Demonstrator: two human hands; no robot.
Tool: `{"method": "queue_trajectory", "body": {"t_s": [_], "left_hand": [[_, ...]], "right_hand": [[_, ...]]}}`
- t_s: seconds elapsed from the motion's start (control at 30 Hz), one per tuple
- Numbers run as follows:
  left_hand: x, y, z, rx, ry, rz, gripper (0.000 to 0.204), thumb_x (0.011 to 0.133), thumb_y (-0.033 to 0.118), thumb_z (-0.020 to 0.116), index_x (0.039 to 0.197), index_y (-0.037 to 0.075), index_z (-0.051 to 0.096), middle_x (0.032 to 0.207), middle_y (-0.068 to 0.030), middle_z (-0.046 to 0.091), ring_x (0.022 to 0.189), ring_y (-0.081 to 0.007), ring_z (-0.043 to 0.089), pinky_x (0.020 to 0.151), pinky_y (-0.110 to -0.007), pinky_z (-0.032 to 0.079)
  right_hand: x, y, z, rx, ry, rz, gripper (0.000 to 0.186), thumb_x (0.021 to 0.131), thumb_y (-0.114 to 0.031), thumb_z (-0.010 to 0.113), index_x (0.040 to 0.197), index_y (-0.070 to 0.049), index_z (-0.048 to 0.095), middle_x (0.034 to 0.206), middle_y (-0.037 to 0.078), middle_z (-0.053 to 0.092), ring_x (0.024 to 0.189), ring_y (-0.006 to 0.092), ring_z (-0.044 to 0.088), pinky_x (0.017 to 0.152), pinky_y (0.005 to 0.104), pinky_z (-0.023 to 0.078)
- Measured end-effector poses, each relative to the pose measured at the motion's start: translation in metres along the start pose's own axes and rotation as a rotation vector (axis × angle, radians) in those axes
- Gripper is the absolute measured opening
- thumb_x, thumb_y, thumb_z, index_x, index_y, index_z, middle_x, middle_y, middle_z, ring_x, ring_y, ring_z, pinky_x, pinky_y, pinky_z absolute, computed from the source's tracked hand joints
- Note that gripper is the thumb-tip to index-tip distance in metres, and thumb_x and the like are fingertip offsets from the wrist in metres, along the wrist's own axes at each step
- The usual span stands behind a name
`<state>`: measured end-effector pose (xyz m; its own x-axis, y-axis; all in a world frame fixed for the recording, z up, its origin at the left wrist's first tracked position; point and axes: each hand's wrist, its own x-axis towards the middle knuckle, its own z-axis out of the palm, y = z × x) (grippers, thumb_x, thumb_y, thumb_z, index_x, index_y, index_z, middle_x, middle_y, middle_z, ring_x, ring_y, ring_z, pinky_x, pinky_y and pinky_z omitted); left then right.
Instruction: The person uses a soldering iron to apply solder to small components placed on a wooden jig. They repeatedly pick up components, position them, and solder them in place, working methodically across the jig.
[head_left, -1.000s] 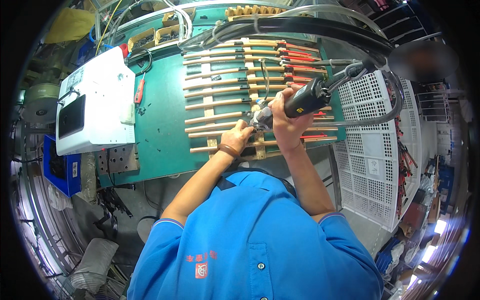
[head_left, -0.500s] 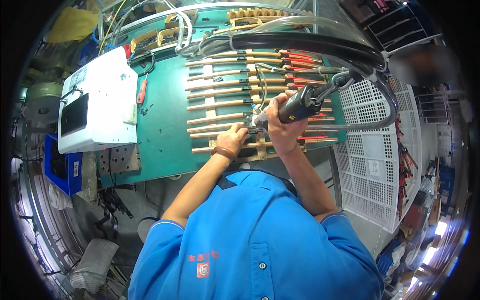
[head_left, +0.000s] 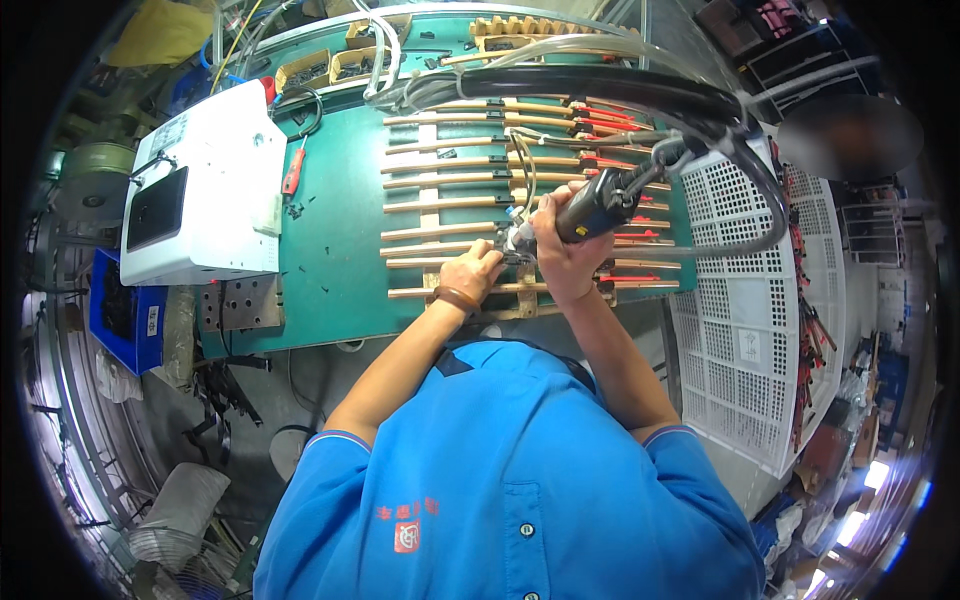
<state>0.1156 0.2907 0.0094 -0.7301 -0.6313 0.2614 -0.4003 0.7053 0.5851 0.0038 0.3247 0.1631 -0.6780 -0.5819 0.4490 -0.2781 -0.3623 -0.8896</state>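
one black handheld power driver (head_left: 597, 207) stands tilted over a row of wooden slats (head_left: 460, 203).
the right hand (head_left: 568, 255) wraps its fingers around the driver's body; the left hand (head_left: 472, 272) keeps its fingertips close together beside the driver's nose, whether holding a part i cannot tell. the slats lie on a green workbench (head_left: 340, 225), between a white machine housing (head_left: 220, 180) and a white perforated crate (head_left: 735, 355).

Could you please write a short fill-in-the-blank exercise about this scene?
The ____ hand grips the black tool.
The white machine stands to the ____ of the sticks.
The tabletop is ____.
The screwdriver has a ____ handle.

Missing words: right; left; green; red.
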Motion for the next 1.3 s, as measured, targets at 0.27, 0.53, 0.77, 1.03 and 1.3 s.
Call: {"method": "queue_trajectory", "body": {"t_s": [0.27,0.53,0.77,1.03,1.3], "left_hand": [[-0.009,-0.001,-0.011,-0.757,0.226,-0.562,0.024,0.083,0.025,0.069,0.099,0.008,0.065,0.079,-0.0041,0.063,0.07,-0.0184,0.062,0.061,-0.034,0.051],[-0.044,0.005,-0.031,-2.184,-0.011,-1.137,0.032,0.096,0.018,0.052,0.117,-0.005,0.053,0.114,-0.0179,0.055,0.11,-0.0299,0.055,0.092,-0.037,0.052],[-0.045,0.012,-0.033,-2.014,-0.214,-0.944,0.03,0.095,0.007,0.049,0.123,-0.002,0.048,0.118,-0.0146,0.057,0.104,-0.0236,0.06,0.089,-0.035,0.054],[-0.045,0.016,-0.031,-1.453,-0.218,-0.836,0.031,0.089,0.013,0.062,0.117,0.007,0.053,0.101,-0.0094,0.068,0.075,-0.0112,0.065,0.057,-0.023,0.05],[-0.039,0.017,-0.028,-1.217,-0.199,-0.78,0.024,0.087,0.013,0.067,0.11,0.009,0.066,0.08,0.0004,0.063,0.061,-0.0033,0.051,0.051,-0.018,0.04]], "right_hand": [[0.055,-0.054,-0.016,0.08,-0.036,0.066,0.038,0.082,0.009,0.057,0.118,0.001,0.044,0.1,0.009,0.061,0.079,0.016,0.066,0.06,0.0219,0.052],[0.054,-0.085,-0.023,0.029,-0.072,0.1,0.036,0.084,0.007,0.056,0.118,0.003,0.045,0.101,0.01,0.062,0.077,0.0167,0.067,0.056,0.0204,0.053],[0.047,-0.078,-0.023,0.008,-0.087,0.103,0.036,0.084,0.004,0.055,0.119,0.007,0.044,0.096,0.012,0.062,0.069,0.0156,0.064,0.057,0.023,0.05],[0.043,-0.082,-0.023,0.07,-0.078,0.138,0.035,0.084,0.006,0.054,0.117,0.006,0.043,0.092,0.012,0.062,0.066,0.0129,0.062,0.057,0.0228,0.05],[0.033,-0.072,-0.03,0.053,-0.074,0.133,0.033,0.085,0.007,0.052,0.117,0.005,0.042,0.089,0.01,0.061,0.065,0.0116,0.06,0.058,0.0229,0.049]]}}
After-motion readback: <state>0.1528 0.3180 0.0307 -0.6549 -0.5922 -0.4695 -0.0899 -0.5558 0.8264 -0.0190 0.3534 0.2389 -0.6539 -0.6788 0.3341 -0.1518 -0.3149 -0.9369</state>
